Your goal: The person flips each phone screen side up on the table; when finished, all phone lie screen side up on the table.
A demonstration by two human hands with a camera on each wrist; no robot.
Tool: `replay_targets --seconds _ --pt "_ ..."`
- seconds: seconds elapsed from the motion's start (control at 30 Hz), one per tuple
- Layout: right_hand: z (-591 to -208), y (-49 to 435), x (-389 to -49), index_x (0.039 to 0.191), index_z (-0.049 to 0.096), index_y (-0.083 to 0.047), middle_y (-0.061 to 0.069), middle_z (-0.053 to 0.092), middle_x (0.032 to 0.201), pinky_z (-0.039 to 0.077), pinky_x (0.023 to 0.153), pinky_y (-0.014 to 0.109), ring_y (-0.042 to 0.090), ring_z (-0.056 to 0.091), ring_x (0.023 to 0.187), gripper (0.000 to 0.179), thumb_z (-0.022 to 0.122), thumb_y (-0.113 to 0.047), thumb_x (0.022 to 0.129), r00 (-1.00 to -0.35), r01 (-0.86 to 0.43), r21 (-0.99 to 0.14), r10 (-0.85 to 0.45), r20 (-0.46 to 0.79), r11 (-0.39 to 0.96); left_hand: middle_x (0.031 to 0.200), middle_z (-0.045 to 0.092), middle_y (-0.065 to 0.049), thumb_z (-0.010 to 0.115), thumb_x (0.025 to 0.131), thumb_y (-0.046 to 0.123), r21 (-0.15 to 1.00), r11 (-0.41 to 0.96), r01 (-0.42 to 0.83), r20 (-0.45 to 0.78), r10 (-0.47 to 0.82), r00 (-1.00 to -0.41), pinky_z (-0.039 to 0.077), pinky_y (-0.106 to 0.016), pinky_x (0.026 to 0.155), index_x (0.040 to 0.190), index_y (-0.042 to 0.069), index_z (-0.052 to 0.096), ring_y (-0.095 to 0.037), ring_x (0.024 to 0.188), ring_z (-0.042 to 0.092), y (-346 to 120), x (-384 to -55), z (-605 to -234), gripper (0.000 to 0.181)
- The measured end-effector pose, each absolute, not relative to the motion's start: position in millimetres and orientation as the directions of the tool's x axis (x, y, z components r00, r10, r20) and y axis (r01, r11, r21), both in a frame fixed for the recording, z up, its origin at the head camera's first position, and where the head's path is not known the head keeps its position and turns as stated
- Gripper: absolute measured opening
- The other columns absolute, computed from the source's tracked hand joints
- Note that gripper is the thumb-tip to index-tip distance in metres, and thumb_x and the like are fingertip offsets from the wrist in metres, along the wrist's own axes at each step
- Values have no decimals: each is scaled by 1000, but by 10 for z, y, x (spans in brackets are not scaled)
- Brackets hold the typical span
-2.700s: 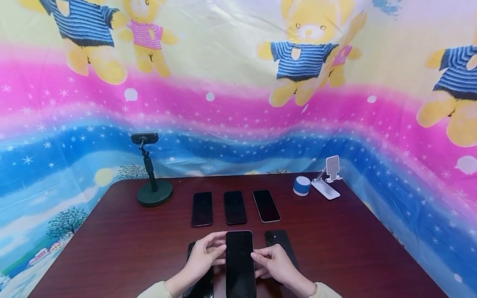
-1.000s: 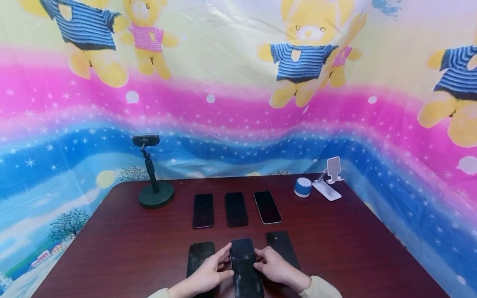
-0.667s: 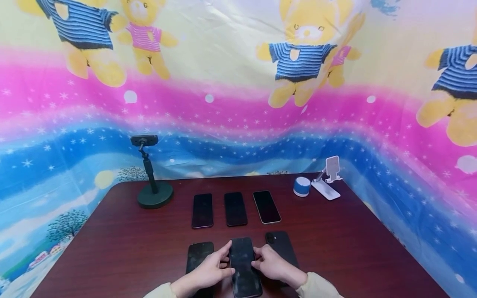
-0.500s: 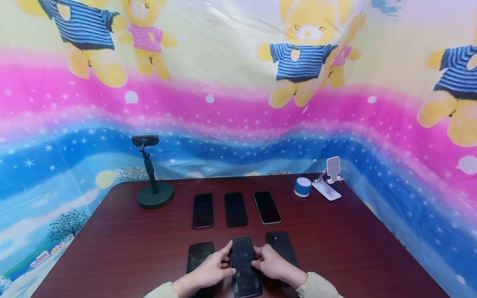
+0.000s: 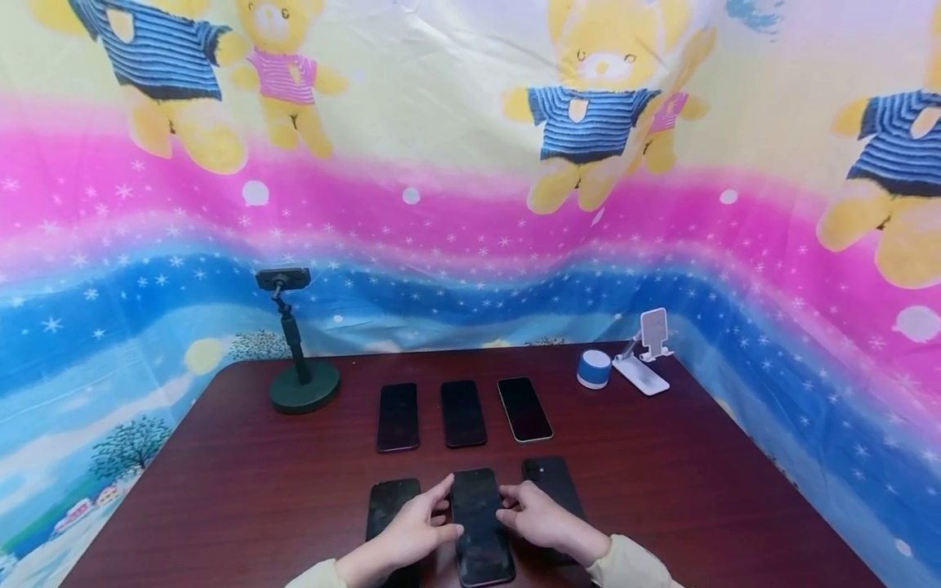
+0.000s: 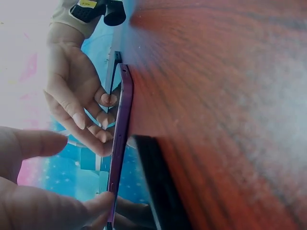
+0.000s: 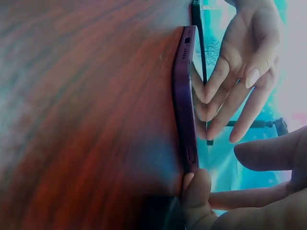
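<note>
A dark-screened phone [image 5: 483,531] lies face up on the table between my hands. Its purple edge [image 6: 123,120] shows in the left wrist view, flat against the wood. My left hand [image 5: 414,527] touches the phone's left side with a fingertip, the thumb lifted clear. On the other side my right hand [image 5: 542,521] rests a fingertip against the phone's right edge [image 7: 184,105], its thumb also apart. Beneath my left forearm, partly hidden, lies another black phone [image 5: 390,505]. A dark phone with its camera side up [image 5: 560,488] is partly covered by my right hand.
Three phones lie in a row farther back: a left one [image 5: 398,416], a middle one [image 5: 463,413] and a right one [image 5: 525,409]. Behind stand a green phone stand [image 5: 305,384], a blue-and-white cylinder [image 5: 594,369] and a white folding stand [image 5: 642,374]. A printed curtain [image 5: 441,229] surrounds the table [image 5: 662,490].
The middle phone, held raised between both hands at first, has come down flat onto the table. Both thumbs have come off it; in the last half second the hands barely move.
</note>
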State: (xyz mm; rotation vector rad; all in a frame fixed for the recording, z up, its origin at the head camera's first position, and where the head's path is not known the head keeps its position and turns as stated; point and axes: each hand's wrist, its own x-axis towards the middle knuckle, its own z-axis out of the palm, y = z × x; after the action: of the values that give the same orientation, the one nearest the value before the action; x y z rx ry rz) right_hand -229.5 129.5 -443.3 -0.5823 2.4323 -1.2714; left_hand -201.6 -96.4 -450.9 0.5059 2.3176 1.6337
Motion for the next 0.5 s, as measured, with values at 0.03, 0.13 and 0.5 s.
replay_targets --seconds 0.03,0.13,0.5 --pt "-4430 1310 -2287 125 48 22 17 56 101 50 68 27 23 56 89 44 57 -5 91 -863 -183 -845 -493 -107 503 142 32 -40 66 87 8 944 302 129 -5 407 -914 47 -52 96 144 -15 25 -52 123 45 -962 -2019 -4505 74" --pt "-4406 1377 -2254 124 50 17 15 57 100 54 59 30 23 63 81 40 58 -4 91 -877 -132 -876 -467 -116 464 140 38 -37 67 86 7 950 283 130 21 358 -933 48 -49 96 142 -13 32 -49 124 46 -941 -2036 -4480 69" --pt "-4317 1747 -2029 127 47 12 10 54 102 51 42 32 24 70 64 41 56 -12 95 -916 -17 -912 -372 -149 409 120 58 -21 72 83 15 907 309 285 167 358 -919 54 -37 86 129 -3 53 -37 107 55 -738 -2095 -4320 53"
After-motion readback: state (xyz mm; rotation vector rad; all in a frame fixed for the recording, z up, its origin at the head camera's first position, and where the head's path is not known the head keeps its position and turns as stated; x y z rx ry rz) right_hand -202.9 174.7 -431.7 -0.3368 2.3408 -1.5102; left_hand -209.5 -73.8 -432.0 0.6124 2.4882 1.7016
